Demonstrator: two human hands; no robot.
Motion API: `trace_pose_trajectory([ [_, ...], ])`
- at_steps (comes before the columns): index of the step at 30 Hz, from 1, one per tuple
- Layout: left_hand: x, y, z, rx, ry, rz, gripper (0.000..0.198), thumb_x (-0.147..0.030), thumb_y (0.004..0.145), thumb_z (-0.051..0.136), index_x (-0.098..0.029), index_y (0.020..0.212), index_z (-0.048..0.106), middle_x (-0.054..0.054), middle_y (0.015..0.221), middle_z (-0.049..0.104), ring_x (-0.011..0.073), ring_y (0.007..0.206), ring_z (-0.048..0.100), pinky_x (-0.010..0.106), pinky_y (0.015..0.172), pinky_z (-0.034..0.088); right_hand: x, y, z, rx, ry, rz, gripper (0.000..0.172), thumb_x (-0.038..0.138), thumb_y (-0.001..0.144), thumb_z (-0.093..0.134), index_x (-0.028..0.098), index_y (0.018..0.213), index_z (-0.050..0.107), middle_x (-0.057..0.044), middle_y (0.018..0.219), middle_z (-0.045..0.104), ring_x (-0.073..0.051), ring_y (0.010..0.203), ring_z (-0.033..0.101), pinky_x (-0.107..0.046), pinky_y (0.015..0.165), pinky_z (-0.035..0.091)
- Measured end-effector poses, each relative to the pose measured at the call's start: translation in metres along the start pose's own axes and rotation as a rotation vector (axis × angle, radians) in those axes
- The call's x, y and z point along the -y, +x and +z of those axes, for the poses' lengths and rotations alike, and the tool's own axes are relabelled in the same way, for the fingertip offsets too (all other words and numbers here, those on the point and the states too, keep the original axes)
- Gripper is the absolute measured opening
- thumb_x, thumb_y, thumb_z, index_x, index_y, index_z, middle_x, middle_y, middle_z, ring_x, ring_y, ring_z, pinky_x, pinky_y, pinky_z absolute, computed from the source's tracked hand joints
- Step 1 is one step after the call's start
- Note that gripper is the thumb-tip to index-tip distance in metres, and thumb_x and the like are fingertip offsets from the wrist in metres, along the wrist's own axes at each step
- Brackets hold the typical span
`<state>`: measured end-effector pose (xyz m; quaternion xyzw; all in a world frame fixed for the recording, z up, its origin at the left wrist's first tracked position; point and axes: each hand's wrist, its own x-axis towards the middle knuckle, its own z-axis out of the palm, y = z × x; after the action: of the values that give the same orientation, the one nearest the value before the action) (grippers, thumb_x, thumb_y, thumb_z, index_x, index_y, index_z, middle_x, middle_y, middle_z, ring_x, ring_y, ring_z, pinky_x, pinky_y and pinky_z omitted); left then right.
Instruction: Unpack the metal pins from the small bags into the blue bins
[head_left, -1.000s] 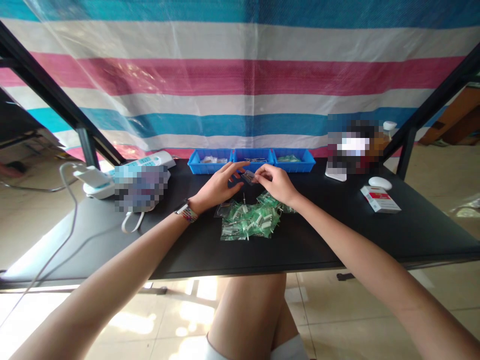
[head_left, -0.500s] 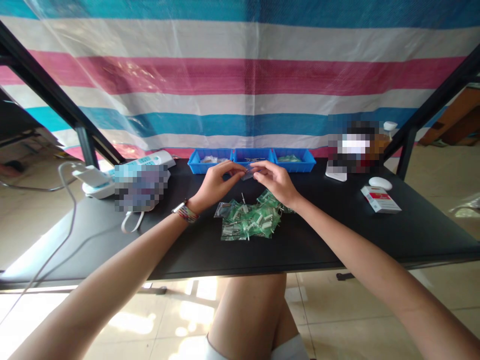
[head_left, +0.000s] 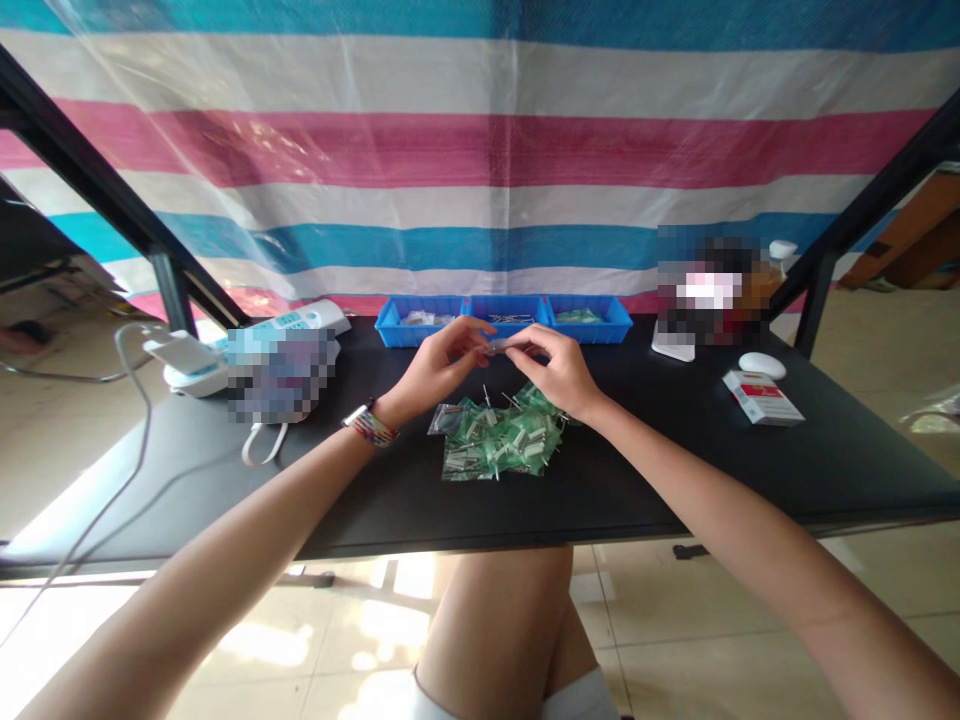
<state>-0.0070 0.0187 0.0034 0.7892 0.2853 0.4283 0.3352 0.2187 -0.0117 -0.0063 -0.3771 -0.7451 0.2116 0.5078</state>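
While a clear packet (head_left: 496, 348) is pinched by the right fingers (head_left: 529, 332) (grip of left fingers (head_left: 466, 326) unclear), filled green packets (head_left: 510, 440) are heaped nearer; parts (head_left: 511, 319) are left in blue bins (head_left: 600, 335) beyond.

A black table (head_left: 450, 515) bears blue bins (head_left: 600, 333), green packets (head_left: 502, 440), a box (head_left: 763, 398).

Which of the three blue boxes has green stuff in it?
The right-hand blue box: green packets lie in it. The left box holds whitish, clear-looking packets, and the middle box thin, pale sticks.
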Motion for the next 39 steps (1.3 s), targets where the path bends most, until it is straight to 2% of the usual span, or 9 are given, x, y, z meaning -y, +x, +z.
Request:
trace_pose_trajectory([
  [6, -0.001, -0.006, -0.007, -0.011, 0.494, 0.320, 0.040, -0.028, 0.106, 0.060, -0.032, 0.145, 0.068, 0.011, 0.142, 0.065, 0.0240, 0.118, 0.069, 0.041, 0.104, 0.059, -0.010, 0.005, 0.001, 0.037, 0.244, 0.239, 0.048, 0.067, 0.085, 0.080, 0.020, 0.092, 0.078, -0.008, 0.091, 0.081, -0.025, 0.087, 0.074, -0.038, 0.081, 0.059],
  [10, -0.005, -0.006, -0.013, -0.003, 0.617, 0.383, 0.030, -0.029, 0.106, 0.062, -0.037, 0.131, 0.077, 0.010, 0.142, 0.067, 0.0264, 0.117, 0.068, 0.045, 0.104, 0.057, -0.004, 0.004, 0.002, 0.076, 0.300, 0.261, 0.048, 0.067, 0.082, 0.084, 0.020, 0.091, 0.079, -0.008, 0.092, 0.082, -0.027, 0.090, 0.075, -0.038, 0.083, 0.059],
  [13, -0.006, -0.005, -0.013, -0.083, 0.610, 0.377, 0.022, -0.033, 0.105, 0.065, -0.032, 0.119, 0.082, 0.010, 0.132, 0.072, 0.0276, 0.113, 0.068, 0.047, 0.103, 0.055, 0.000, 0.003, 0.002, 0.108, 0.278, 0.242, 0.042, 0.060, 0.092, 0.075, 0.019, 0.090, 0.080, -0.009, 0.095, 0.082, -0.027, 0.093, 0.075, -0.038, 0.086, 0.059],
  [16, -0.001, -0.001, -0.012, -0.208, 0.512, 0.289, 0.022, -0.036, 0.104, 0.066, -0.027, 0.115, 0.082, 0.009, 0.114, 0.076, 0.0241, 0.103, 0.070, 0.041, 0.097, 0.057, -0.002, 0.004, -0.007, 0.137, 0.100, 0.163, 0.028, 0.042, 0.099, 0.066, 0.019, 0.091, 0.081, -0.009, 0.098, 0.081, -0.025, 0.094, 0.074, -0.037, 0.086, 0.057],
  [20, 0.021, 0.009, -0.021, -0.455, 0.292, 0.016, 0.026, -0.041, 0.099, 0.070, -0.020, 0.111, 0.080, 0.005, 0.096, 0.078, 0.0173, 0.080, 0.071, 0.029, 0.076, 0.057, -0.012, 0.009, -0.032, 0.292, -0.248, 0.094, 0.014, 0.019, 0.084, 0.076, 0.020, 0.096, 0.084, -0.007, 0.100, 0.079, -0.023, 0.093, 0.070, -0.035, 0.087, 0.054],
  [26, 0.049, 0.019, -0.042, -0.599, -0.044, -0.250, 0.030, -0.040, 0.094, 0.075, -0.015, 0.110, 0.075, 0.005, 0.078, 0.076, 0.0149, 0.065, 0.069, 0.025, 0.060, 0.055, -0.022, 0.013, -0.052, 0.543, -0.400, 0.195, 0.022, 0.025, 0.077, 0.084, 0.022, 0.098, 0.087, -0.007, 0.098, 0.078, -0.025, 0.094, 0.069, -0.033, 0.085, 0.052],
  [32, 0.049, 0.016, -0.042, -0.585, -0.194, -0.348, 0.057, -0.038, 0.092, 0.077, -0.017, 0.142, 0.059, 0.006, 0.085, 0.080, 0.0157, 0.062, 0.072, 0.025, 0.056, 0.054, -0.025, 0.015, -0.053, 0.502, -0.169, 0.301, 0.016, 0.029, 0.072, 0.084, 0.019, 0.082, 0.076, -0.003, 0.085, 0.073, -0.020, 0.082, 0.064, -0.032, 0.076, 0.048],
  [36, 0.037, 0.013, -0.037, -0.493, -0.116, -0.241, 0.035, -0.035, 0.091, 0.071, -0.019, 0.122, 0.067, 0.000, 0.074, 0.074, 0.0140, 0.057, 0.068, 0.023, 0.054, 0.050, -0.021, 0.018, -0.054, 0.403, 0.198, 0.451, 0.027, 0.035, 0.068, 0.088, 0.019, 0.080, 0.070, -0.001, 0.079, 0.070, -0.017, 0.075, 0.063, -0.031, 0.071, 0.048],
  [39, 0.019, 0.009, -0.026, -0.327, -0.051, -0.119, 0.027, -0.040, 0.093, 0.071, -0.019, 0.109, 0.071, 0.001, 0.076, 0.073, 0.0138, 0.062, 0.067, 0.024, 0.058, 0.051, -0.018, 0.018, -0.049, 0.234, 0.363, 0.543, 0.036, 0.038, 0.064, 0.093, 0.020, 0.083, 0.068, 0.001, 0.077, 0.068, -0.016, 0.071, 0.062, -0.029, 0.065, 0.046],
])
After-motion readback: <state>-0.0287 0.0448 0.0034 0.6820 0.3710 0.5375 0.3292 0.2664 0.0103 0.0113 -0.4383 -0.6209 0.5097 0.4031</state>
